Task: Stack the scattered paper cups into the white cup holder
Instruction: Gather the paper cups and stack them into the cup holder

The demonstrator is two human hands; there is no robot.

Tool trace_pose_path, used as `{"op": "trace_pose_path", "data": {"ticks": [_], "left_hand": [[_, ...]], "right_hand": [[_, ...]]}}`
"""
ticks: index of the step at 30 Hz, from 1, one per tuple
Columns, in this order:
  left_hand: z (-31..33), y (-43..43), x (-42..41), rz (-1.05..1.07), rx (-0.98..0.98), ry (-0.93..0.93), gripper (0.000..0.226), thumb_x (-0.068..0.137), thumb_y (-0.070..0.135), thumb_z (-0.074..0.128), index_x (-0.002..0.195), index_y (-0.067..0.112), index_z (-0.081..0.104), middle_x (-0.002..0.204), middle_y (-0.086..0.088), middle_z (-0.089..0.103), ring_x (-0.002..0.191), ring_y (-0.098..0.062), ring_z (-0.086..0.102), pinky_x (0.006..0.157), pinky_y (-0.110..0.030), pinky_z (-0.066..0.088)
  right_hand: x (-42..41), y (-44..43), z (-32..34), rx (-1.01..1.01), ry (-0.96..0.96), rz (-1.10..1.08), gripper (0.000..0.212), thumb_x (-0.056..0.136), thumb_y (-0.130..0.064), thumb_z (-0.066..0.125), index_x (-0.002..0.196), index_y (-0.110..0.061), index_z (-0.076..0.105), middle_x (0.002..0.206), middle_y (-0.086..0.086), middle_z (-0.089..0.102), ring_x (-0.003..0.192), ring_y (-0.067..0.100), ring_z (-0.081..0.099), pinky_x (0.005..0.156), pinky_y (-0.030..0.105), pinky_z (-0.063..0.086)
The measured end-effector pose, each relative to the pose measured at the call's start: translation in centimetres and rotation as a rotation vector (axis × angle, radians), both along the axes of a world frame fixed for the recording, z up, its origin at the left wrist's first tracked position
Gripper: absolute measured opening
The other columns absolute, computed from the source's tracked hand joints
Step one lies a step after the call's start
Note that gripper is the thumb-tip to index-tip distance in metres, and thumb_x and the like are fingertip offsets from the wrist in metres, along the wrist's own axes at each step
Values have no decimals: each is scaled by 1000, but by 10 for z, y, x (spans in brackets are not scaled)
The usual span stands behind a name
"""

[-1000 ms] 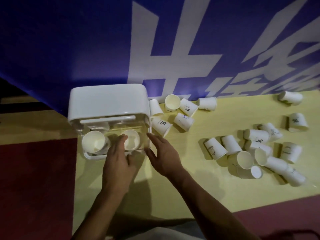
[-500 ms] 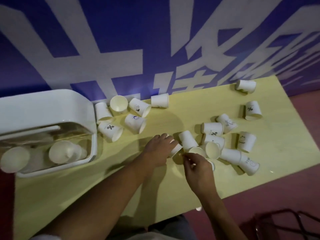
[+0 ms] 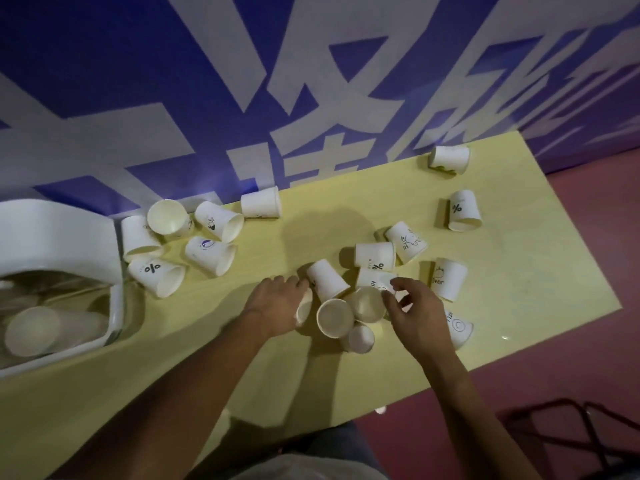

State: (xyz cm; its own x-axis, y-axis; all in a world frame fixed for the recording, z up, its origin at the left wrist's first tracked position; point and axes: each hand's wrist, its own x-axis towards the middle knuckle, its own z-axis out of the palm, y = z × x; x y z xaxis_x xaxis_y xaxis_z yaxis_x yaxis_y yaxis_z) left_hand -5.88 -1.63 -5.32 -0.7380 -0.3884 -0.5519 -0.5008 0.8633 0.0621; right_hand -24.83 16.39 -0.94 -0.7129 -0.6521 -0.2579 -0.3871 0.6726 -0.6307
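Under the left hand (image 3: 277, 303) lies one paper cup (image 3: 304, 310) on its side. The fingers are curled over it and grip it; only its rim end shows at the hand's right edge.

Between the two hands I note a cluster of cups (image 3: 335, 317), tumbled and touching one another, two with open mouths facing the camera. An inverted cup (image 3: 327, 278) sits just beyond the left fingertips.

The right hand (image 3: 419, 317) hovers over the cluster's right side, fingers bent, thumb and forefinger apart at a printed cup (image 3: 372, 278). I cannot tell whether it grasps that cup or only touches it. More cups lie just beyond and to the right of this hand, one partly hidden behind it.

The white cup holder (image 3: 62, 237) stands well to the left of the left hand, at the table's end. Nested cups (image 3: 33, 330) lie on their sides in its clear front section.

Six loose cups (image 3: 211, 254) are grouped beyond the left hand, between it and the holder; the nearest touch the holder's side. Two single cups (image 3: 464, 211) lie apart, far beyond the right hand.

All of it rests on a yellow table (image 3: 519, 306). A blue banner (image 3: 138, 64) with large white characters stands behind it, red floor (image 3: 588, 358) lies to the right of the right hand, and a black frame (image 3: 571, 434) shows near that forearm.
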Motion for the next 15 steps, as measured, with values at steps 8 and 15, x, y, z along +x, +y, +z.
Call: {"op": "trace_pose_path", "data": {"ticks": [8, 15], "left_hand": [[38, 29, 34, 930, 433, 779, 60, 74, 39, 86, 119, 39, 46, 111, 18, 64, 98, -10, 64, 77, -32, 53], [44, 41, 75, 1018, 432, 835, 68, 74, 39, 88, 128, 39, 46, 116, 21, 63, 104, -4, 63, 84, -27, 54]], "right_hand": [[12, 2, -35, 210, -24, 268, 91, 70, -47, 89, 144, -15, 48, 132, 7, 50, 115, 28, 56, 87, 44, 53], [21, -3, -34, 121, 65, 234, 81, 73, -46, 87, 137, -11, 52, 125, 7, 55, 109, 29, 59, 83, 43, 54]]}}
